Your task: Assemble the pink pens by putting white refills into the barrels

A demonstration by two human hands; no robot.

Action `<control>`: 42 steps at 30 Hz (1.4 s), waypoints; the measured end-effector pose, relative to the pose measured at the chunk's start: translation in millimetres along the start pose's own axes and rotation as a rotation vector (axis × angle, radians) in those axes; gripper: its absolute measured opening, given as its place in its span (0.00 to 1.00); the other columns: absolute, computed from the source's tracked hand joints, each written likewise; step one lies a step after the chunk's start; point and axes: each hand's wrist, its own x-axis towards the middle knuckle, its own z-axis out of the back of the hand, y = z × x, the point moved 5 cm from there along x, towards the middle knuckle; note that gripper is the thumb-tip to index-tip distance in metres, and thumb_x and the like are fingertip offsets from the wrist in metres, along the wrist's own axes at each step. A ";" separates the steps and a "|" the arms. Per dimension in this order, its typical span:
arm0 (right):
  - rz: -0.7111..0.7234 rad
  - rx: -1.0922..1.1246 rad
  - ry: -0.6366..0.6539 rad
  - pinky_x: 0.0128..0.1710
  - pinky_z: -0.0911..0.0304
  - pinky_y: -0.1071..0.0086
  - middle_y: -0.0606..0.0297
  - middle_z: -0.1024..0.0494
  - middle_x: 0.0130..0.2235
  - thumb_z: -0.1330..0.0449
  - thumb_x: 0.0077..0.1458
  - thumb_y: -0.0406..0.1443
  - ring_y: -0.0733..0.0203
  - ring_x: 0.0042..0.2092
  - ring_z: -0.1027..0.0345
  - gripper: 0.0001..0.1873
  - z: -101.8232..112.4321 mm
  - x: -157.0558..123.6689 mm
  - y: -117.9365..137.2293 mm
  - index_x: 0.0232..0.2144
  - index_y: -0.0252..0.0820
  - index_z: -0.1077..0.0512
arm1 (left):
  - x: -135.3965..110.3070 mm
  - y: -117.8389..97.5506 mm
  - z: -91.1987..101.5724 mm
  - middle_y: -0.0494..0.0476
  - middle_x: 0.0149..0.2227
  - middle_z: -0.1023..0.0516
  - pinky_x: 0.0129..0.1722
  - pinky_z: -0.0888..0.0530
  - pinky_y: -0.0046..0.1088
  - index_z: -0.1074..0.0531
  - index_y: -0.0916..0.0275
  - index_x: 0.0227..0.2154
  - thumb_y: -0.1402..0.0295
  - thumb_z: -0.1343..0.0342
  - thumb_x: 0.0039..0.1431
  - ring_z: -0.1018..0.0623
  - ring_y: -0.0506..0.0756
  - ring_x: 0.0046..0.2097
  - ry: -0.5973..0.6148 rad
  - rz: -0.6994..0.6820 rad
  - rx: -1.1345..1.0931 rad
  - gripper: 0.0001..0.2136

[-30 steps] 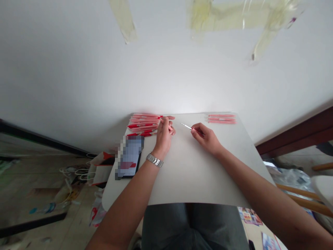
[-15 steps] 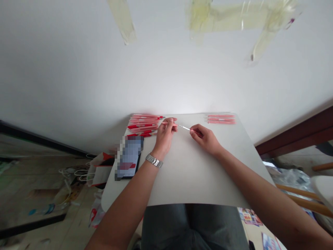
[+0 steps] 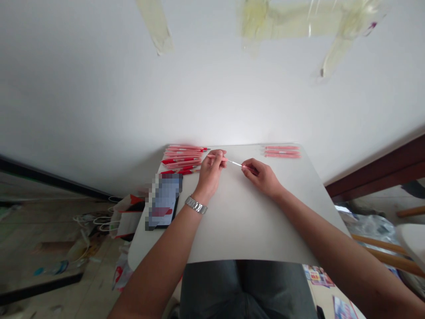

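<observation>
Between the thumb and fingers of my left hand (image 3: 210,172) is a slim pink pen barrel (image 3: 211,156), its front end pointing right. My right hand (image 3: 260,173) pinches a thin white pen refill (image 3: 235,164), with a bit of red showing at the fingertips. The refill's narrow tip meets the right end of the barrel; how deep it sits I cannot tell. Several pink and red pens (image 3: 182,156) lie in a stack just left of my left hand. Beyond my right hand, three pink pens (image 3: 282,152) lie side by side.
The white table (image 3: 245,221) stands against a wall (image 3: 212,88) with yellowed tape on it. A phone or tablet (image 3: 164,201), partly blurred out, lies by the left edge, close to my left forearm. Bags (image 3: 126,217) are on the floor at left, a wooden-legged seat at right.
The refill's tip has moved slightly left and closed the small gap to the pink barrel. Both hands otherwise stay almost in place.
</observation>
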 end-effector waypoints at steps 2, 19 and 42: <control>0.004 -0.001 0.001 0.34 0.41 0.68 0.67 0.27 0.31 0.42 0.67 0.46 0.62 0.32 0.36 0.13 -0.1 0.0 -0.1 0.39 0.44 0.26 | -0.5 -0.2 -0.5 0.56 0.46 0.26 0.37 0.29 0.24 0.21 0.63 0.30 0.56 0.33 0.62 0.30 0.46 0.34 0.011 -0.010 0.033 0.15; 0.039 0.000 -0.031 0.36 0.36 0.66 0.63 0.21 0.34 0.43 0.67 0.51 0.60 0.33 0.33 0.18 -0.3 0.2 -4.1 0.41 0.44 0.24 | -6.5 -1.9 -8.0 0.58 0.45 0.19 0.49 0.24 0.33 0.24 0.61 0.36 0.58 0.30 0.58 0.19 0.53 0.44 0.113 0.006 0.085 0.13; 0.036 0.131 -0.057 0.39 0.31 0.64 0.62 0.20 0.41 0.37 0.63 0.45 0.58 0.38 0.27 0.16 -1.7 0.0 -10.7 0.49 0.47 0.29 | -12.8 5.0 -12.9 0.64 0.48 0.17 0.55 0.22 0.40 0.18 0.62 0.41 0.56 0.32 0.61 0.18 0.58 0.50 0.230 0.110 0.127 0.14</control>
